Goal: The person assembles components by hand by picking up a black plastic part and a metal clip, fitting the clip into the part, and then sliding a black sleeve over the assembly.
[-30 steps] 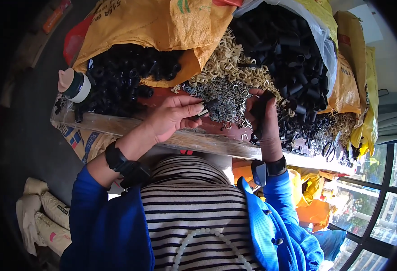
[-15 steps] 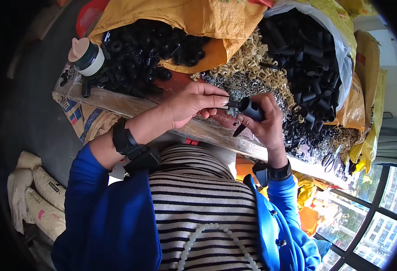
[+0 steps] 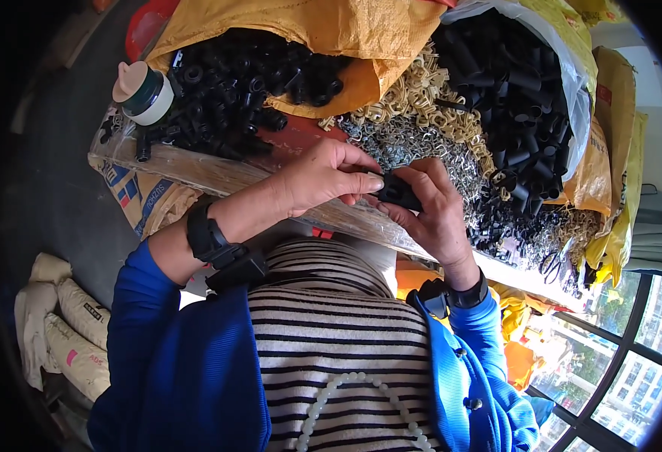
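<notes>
Between my two hands, over the table's front edge, is a short black plastic tube (image 3: 400, 193). My right hand (image 3: 440, 218) grips it from the right, fingers curled over the top and thumb underneath. The thumb and fingers of my left hand (image 3: 319, 179) are pinched together at the tube's left end; whatever small piece lies between them is mostly hidden. Just beyond my hands lie a heap of small shiny metal clips (image 3: 429, 147) and a heap of beige plastic clips (image 3: 391, 102).
An orange woven sack (image 3: 293, 26) spills black ring-shaped fittings (image 3: 218, 102) at the left. A cup with a pink lid (image 3: 144, 94) stands beside them. Black tubes (image 3: 508, 98) fill a lined bag at the right. Pale sacks (image 3: 74, 331) lie on the floor.
My right hand has moved slightly left and turned the tube, so its open end no longer faces up. The dark strip that hung below it is out of sight.
</notes>
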`<state>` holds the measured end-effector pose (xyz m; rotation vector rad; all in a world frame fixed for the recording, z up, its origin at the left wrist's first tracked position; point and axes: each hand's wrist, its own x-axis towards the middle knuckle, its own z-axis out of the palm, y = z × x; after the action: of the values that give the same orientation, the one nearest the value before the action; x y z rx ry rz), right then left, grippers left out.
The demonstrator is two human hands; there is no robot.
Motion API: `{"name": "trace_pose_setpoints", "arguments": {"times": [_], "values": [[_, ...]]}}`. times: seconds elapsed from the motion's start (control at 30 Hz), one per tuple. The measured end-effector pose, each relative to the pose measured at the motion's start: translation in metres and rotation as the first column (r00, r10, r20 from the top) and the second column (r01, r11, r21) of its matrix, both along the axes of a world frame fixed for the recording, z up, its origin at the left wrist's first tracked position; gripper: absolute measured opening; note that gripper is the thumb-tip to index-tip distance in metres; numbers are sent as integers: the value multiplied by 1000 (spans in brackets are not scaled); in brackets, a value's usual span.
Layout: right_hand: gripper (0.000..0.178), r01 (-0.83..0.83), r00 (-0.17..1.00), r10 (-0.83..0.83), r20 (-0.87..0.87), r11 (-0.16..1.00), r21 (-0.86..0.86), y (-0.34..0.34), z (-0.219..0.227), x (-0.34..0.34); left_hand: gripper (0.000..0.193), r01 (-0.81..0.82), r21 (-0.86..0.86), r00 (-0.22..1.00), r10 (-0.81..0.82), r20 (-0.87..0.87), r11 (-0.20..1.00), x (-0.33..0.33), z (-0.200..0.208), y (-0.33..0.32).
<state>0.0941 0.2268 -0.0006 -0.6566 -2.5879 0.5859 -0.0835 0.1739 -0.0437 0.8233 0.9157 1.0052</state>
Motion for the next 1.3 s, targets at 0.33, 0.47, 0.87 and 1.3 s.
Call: {"name": "trace_pose_setpoints", "arguments": {"times": [0.33,0.47,0.87,1.3], "values": [[39,134,988,-141,-68,985,-106,-9,-6,-3,27,11,-18,1000,-11,2,1000,4,8,7],[45,48,996,-64,-67,973,-224,-1,-6,-1,30,22,-94,1000,-20,22,995,1,9,9],[75,-432,902,358,-242,709,-557,22,0,0,50,61,-136,991,-44,129,989,13,7,8],[20,433,791,-593,-152,718,-546,-4,-33,144,42,-446,49,879,448,-162,894,-74,-9,-16]]}}
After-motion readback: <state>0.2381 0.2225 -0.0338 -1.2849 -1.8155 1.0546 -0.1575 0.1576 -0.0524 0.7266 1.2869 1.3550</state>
